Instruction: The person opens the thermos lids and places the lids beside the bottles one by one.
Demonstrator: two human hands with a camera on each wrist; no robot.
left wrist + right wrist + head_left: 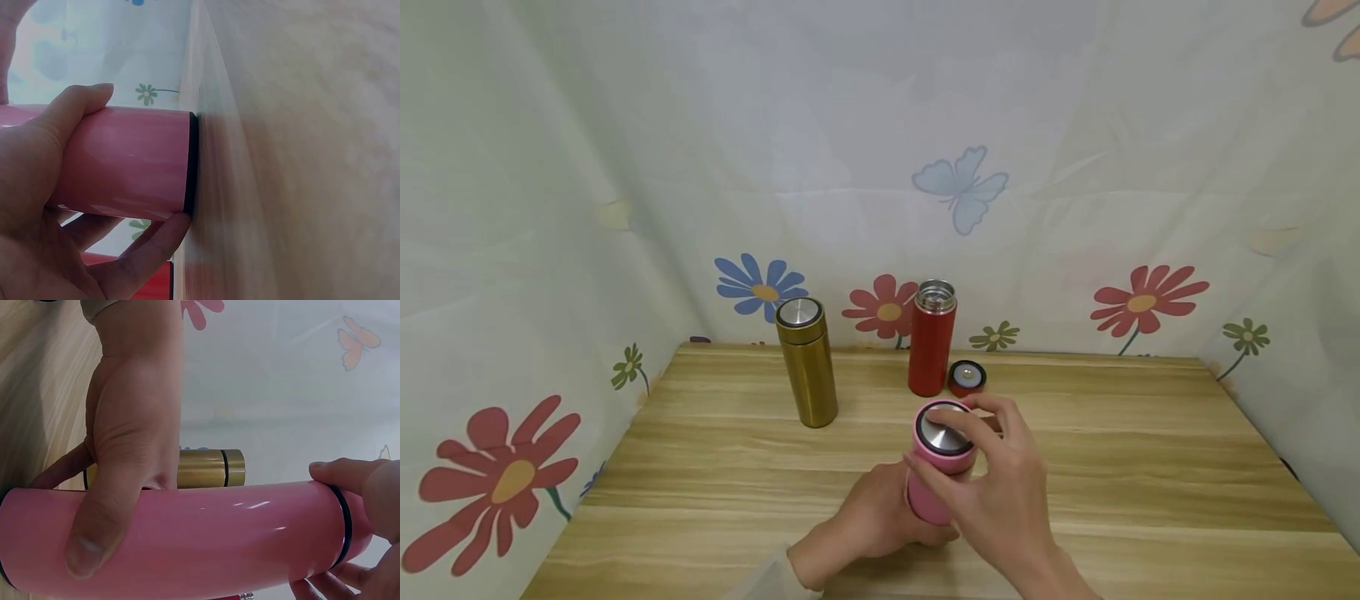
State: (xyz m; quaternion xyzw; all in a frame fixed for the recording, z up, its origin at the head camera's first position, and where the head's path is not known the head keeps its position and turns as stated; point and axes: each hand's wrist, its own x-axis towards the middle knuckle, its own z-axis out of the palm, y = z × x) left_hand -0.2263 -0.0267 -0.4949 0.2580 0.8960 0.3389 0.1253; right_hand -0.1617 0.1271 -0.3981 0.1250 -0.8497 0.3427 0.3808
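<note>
Left grip [880, 512]: clasping pink flask [134, 162]. Right grip [1006, 479]: pinching its lid [947, 439]. Loose clasping could be letting the flask spin.

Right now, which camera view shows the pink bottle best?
The right wrist view: it shows the pink bottle almost from end to end. In the head view, the left hand and right hand hide much below its lid; the left wrist view shows mainly its lower part.

- Head view: no text, label, brand, number or sign can be read.
- Left wrist view: nothing legible.
- Right wrist view: nothing legible.
</note>
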